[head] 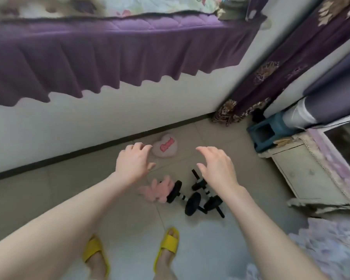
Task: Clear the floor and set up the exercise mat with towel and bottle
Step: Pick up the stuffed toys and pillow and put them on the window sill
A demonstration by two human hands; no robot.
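On the tiled floor lie a pink heart-shaped cushion near the wall, a pink plush toy, and two black dumbbells crossing each other beside it. My left hand hovers open above the floor, its fingertips just left of the cushion. My right hand is also open, fingers spread, held over the upper end of the dumbbells. Neither hand holds anything. A rolled purple mat leans at the right, partly behind a curtain.
A bed with a purple skirt runs along the top. At the right are a blue plastic stool, a pale cabinet and a dark floral curtain. My feet in yellow slippers stand on the tiles below.
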